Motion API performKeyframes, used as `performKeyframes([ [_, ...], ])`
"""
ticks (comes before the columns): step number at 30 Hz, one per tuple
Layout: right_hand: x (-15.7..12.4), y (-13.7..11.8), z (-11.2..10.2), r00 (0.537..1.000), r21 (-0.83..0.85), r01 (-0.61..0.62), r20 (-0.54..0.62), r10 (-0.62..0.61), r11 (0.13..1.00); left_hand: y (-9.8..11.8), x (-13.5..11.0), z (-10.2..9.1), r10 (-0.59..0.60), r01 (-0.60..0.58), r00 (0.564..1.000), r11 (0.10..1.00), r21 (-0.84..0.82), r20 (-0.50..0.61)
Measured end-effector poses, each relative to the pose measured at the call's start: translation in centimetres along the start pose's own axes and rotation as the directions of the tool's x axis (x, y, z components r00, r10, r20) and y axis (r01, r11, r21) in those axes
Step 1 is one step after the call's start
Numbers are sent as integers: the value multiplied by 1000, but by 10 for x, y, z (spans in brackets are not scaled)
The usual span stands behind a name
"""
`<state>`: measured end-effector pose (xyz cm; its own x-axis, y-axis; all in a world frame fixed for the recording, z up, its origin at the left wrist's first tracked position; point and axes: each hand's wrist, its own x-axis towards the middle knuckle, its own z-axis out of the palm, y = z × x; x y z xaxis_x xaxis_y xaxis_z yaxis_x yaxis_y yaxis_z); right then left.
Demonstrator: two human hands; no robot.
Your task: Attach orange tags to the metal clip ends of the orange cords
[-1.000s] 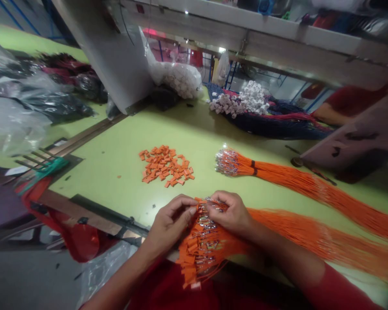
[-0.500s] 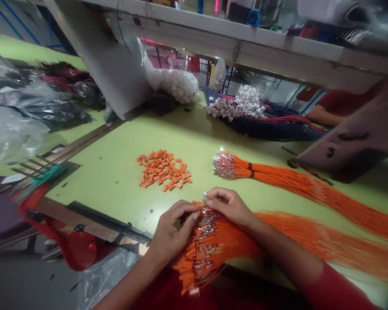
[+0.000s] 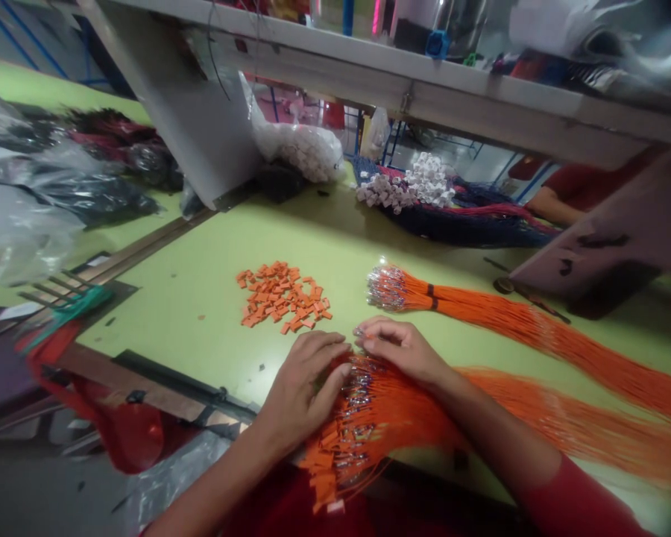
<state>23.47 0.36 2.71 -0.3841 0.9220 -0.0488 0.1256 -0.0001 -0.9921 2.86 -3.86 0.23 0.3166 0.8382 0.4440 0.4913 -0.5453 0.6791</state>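
Note:
A big bundle of orange wires (image 3: 402, 406) with metal tips and small orange tags lies across the near edge of the green table (image 3: 201, 283). My left hand (image 3: 305, 384) rests on the bundle's tagged end with its fingers stretched out flat. My right hand (image 3: 402, 349) sits beside it on the same end, fingers curled and pinching a wire tip. A loose heap of small orange tags (image 3: 282, 294) lies just beyond my hands. A second tied bundle of orange wires (image 3: 481, 313) stretches off to the right.
Dark blue and red wires with white connectors (image 3: 414, 186) are piled at the back. A bag of white parts (image 3: 307, 149) leans by a grey panel (image 3: 201, 112). Plastic bags (image 3: 27, 201) lie left. Another person's arm (image 3: 553, 205) shows at far right under a shelf (image 3: 481, 97).
My left hand has gone from a pinch at the wire tips to lying flat on the bundle. My right hand stays pinched at the tips, shifted slightly.

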Motion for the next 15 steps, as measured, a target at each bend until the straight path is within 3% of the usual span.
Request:
performKeyframes([
  [4,-1,-7,-1,997,-6,77,-13,-77,997,8,13,7,53,-45,993,996,-76,104],
  [8,-4,-13,-4,990,-209,129,-22,-137,969,15,14,11,56,-42,974,997,-65,218],
  [10,-7,-10,-5,999,-256,52,6,-52,965,17,9,11,52,-39,971,997,-63,233],
  [15,-12,3,-9,985,-129,-149,64,158,980,13,-5,12,95,-80,980,993,-91,173],
])
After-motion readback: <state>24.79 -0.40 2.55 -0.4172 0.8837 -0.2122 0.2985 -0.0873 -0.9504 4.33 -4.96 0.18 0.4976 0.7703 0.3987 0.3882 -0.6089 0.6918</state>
